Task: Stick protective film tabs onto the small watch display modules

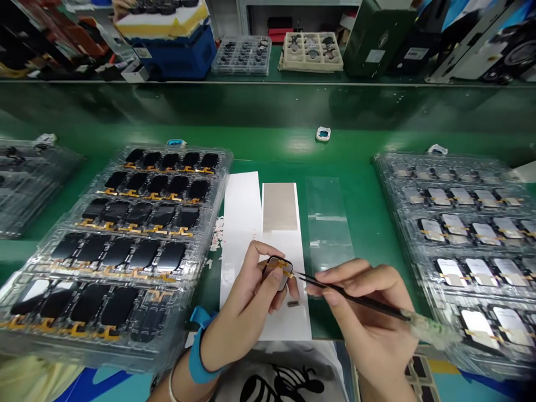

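A small square display module (274,268) with an orange flex cable is pinched between the thumb and fingers of my left hand (255,296), which wears a blue wrist strap. My right hand (368,301) is closed around black tweezers (355,297), whose tips are at the right edge of the module, by the cable. Whether the tips grip anything is too small to tell. Beneath the hands lies white paper (293,329), with a small dark strip (293,304) on it. A grey-beige sheet (280,206) rests just beyond the module.
At the left, a clear tray (221,173) holds rows of black screens. Another tray (383,167) at the right holds silver-backed modules. A clear film (329,223) lies right of the paper. White scraps (217,234) lie left of it. A raised shelf (268,84) runs along the back.
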